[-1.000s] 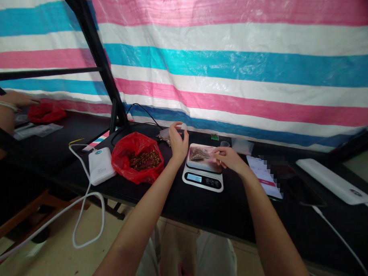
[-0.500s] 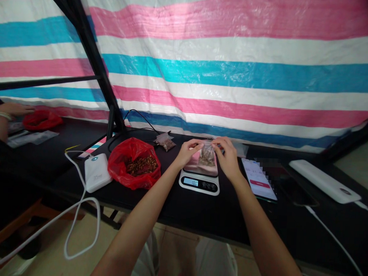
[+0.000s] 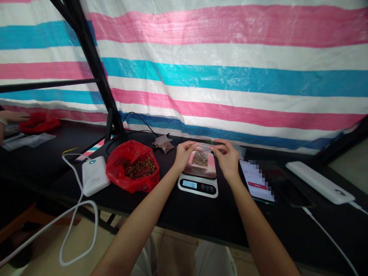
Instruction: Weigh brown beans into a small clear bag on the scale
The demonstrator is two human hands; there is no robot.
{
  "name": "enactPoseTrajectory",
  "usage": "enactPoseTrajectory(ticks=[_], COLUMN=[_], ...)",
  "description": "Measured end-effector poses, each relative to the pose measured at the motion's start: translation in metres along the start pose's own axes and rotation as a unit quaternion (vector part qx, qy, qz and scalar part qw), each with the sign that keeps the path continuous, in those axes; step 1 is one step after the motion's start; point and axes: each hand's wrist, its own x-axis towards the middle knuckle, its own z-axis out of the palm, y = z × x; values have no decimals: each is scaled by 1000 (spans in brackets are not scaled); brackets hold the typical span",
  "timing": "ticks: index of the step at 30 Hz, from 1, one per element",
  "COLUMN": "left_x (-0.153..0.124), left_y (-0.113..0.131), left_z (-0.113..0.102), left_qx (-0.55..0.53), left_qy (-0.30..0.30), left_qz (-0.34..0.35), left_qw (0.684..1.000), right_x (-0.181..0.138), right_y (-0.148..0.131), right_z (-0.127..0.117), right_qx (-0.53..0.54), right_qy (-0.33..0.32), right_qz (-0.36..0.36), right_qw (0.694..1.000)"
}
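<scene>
My left hand (image 3: 183, 153) and my right hand (image 3: 228, 157) pinch the top corners of a small clear bag (image 3: 200, 156) with brown seeds in it. The bag hangs upright just above the pink-topped kitchen scale (image 3: 198, 179), whose display is lit. Left of the scale, an open red plastic bag (image 3: 131, 166) holds a heap of the same brown seeds. A second small filled clear bag (image 3: 163, 143) lies on the black table (image 3: 175, 206) behind the red bag.
A white power bank (image 3: 93, 175) with a looping white cable lies left of the red bag. Right of the scale sit a phone (image 3: 256, 182) and a long white power bank (image 3: 319, 182). At far left another person's hand (image 3: 10, 116) rests by another red bag (image 3: 39, 122).
My left hand came over from behind the red bag to the scale. Both hands took the small bag off the scale plate and raised it upright between them.
</scene>
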Motion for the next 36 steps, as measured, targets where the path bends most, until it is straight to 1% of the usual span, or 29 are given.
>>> enactPoseTrajectory(ticks=[3,6,10,17,23,27,31,36], left_x=[-1,-1,0,-2,-4,-6,-7,-6], left_y=[1,1,-3,-9,-3,1,2,-1], left_z=[0,-1,-4,-5,-5,-4,-4,-4], left_qx=[15,31,60,120,140,151,156,147], left_qy=[-2,9,27,46,38,31,34,4], left_qz=[15,13,11,29,35,37,45,44], left_qw=[1000,999,998,991,989,987,986,988], right_x=[2,3,2,1,1,0,0,0], right_y=[3,5,6,9,8,9,14,16], right_z=[1,2,3,7,9,11,13,13], right_qx=[28,56,73,95,126,130,131,102], right_qy=[-11,-9,-11,1,0,2,-11,-15], right_qz=[21,34,38,32,33,34,31,8], right_qw=[999,998,997,995,991,991,991,995])
